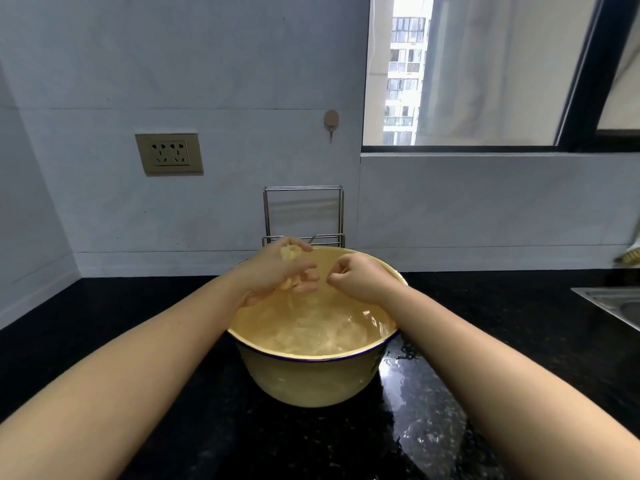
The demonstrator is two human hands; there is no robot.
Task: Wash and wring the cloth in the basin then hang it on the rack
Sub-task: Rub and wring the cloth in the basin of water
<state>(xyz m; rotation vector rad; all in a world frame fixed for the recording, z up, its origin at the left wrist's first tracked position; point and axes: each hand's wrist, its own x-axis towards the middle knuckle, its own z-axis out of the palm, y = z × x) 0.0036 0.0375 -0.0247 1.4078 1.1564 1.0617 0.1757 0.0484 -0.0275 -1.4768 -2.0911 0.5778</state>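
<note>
1. Left hand (277,271) raised above the basin (311,379), fingers curled and clamped on the cloth (290,253), a pale yellow bunch showing at the top of the fist and again below the fingers.
2. Thin stream of water trailing down from the underside of that hand into the basin.
3. Right hand (356,277) just beside the left, level with it, closed into a loose fist with thumb and forefinger pinched together; cannot tell whether a thin corner of the cloth sits in that pinch.
4. Small gap between the two hands, not touching.
5. Basin directly beneath both hands: cream enamel with a dark blue rim, resting on the black speckled countertop (138,341).
6. Water (311,334) inside the basin, rippled and foamy, below the level of the hands and not touching them.
7. Wire rack (303,216) just beyond the left hand, upright against the wall, its lower bar partly hidden by the knuckles; nothing draped on it.
8. Wet splashes (408,362) on the countertop below the right forearm, beside the basin wall.
9. Wall socket (169,154) up and to the left of the left hand, well apart.
10. Round wall hook (331,121) above both hands, higher than the rack.
11. Window (485,71) up and to the right of the right hand.
12. Edge of a steel sink (613,303) far to the right of the right hand, at roughly the same level.
</note>
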